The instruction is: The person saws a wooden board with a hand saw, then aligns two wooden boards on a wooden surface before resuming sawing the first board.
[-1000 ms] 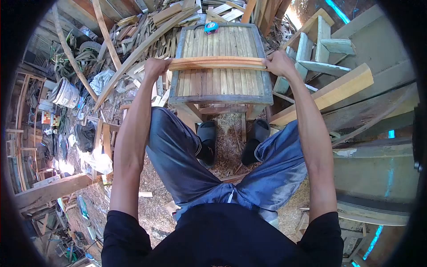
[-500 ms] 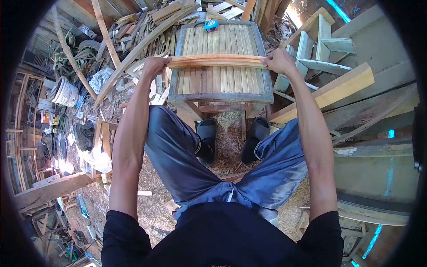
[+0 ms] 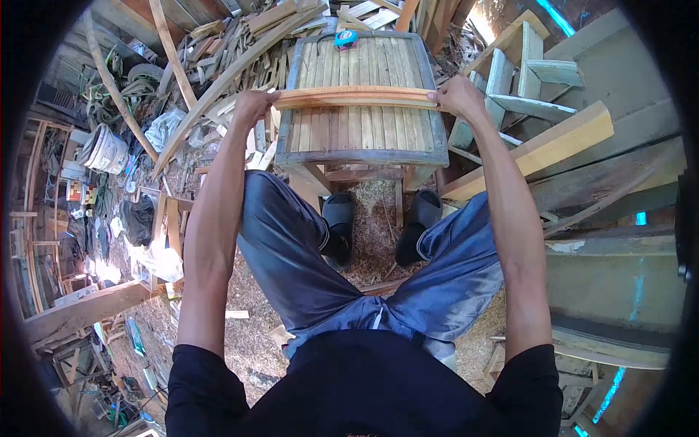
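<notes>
A narrow wooden strip (image 3: pixel 353 97), reddish with grooves along its length, spans crosswise over a slatted wooden stool (image 3: pixel 360 156) with a dark frame. Its left end is pinched in my left hand (image 3: pixel 255 106), fingers closed around it. At the other end my right hand (image 3: pixel 459 96) grips it the same way, thumb along the near side. A blue tape measure (image 3: pixel 346 39) rests on the slats at the stool's far edge, beyond the strip.
Offcuts (image 3: pixel 269 44) are heaped behind and left of the stool. Boards and a thick timber beam (image 3: pixel 561 149) lie at the right. A white bucket (image 3: pixel 107 151) stands far left. My sandalled feet (image 3: pixel 338 218) are under the stool's near side.
The strip has tilted a little, its grooved face showing slightly more. My right hand has shifted slightly up and outward; my left hand has hardly moved.
</notes>
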Motion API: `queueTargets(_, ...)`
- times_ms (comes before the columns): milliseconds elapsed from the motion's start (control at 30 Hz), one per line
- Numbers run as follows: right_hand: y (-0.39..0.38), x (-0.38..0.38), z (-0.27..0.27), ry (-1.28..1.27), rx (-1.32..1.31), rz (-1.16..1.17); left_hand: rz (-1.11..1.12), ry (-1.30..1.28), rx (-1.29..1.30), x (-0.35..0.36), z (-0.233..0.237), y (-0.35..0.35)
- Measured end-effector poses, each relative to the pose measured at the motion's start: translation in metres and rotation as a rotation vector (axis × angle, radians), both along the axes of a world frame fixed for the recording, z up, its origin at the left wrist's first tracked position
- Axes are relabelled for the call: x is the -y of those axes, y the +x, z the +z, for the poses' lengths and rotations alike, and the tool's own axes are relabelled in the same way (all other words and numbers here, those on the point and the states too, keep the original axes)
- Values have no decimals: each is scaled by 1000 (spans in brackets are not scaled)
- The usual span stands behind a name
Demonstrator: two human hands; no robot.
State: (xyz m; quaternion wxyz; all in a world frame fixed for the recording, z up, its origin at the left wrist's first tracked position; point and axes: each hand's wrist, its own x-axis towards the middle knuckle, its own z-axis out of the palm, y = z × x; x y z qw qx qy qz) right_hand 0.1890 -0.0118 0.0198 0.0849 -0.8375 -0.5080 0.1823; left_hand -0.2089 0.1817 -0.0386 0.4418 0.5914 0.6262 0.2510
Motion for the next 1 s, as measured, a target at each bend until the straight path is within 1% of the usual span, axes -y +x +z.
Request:
queueTargets(33,0,1,1,0,0,-2,-2,0,0,0,0,0)
queueTargets(100,-1,2,4,14,-13,-4,-27,5,-131,1,5,1)
queueTargets(133,-1,2,4,15,-14,-5,-28,6,-132,4,9,3)
queueTargets(200,-2,3,6,11,-52,-25,46,-40,-73,12,11,7)
queueTargets(233,-2,3,6,12,-53,-27,44,-39,-74,13,13,8)
queueTargets(300,-3,2,6,10,-41,-22,75,-161,38,14,14,7)
queueTargets(367,1,-2,0,7,-25,-27,53,-166,55,-1,-1,0)
queueTargets(433,1,-3,0,3,-8,-32,31,-172,72,1,3,1)
queueTargets(533,1,-1,3,-7,-42,-23,-12,-101,57,4,3,0)
queueTargets(600,0,0,5,-20,-50,-3,-41,6,-140,3,5,1)
queueTargets(633,0,-1,5,-20,-50,-4,-42,7,-139,4,6,2)
queueTargets(700,2,-2,1,-27,-36,-4,-81,136,-250,7,6,3)
queueTargets(833,3,-4,-5,-22,-8,-17,-97,170,-287,7,8,4)
queueTargets(933,3,-1,-6,3,7,-20,-102,138,-268,5,6,3)
queueTargets(1000,4,0,-4,12,-21,39,-107,136,-211,7,6,1)
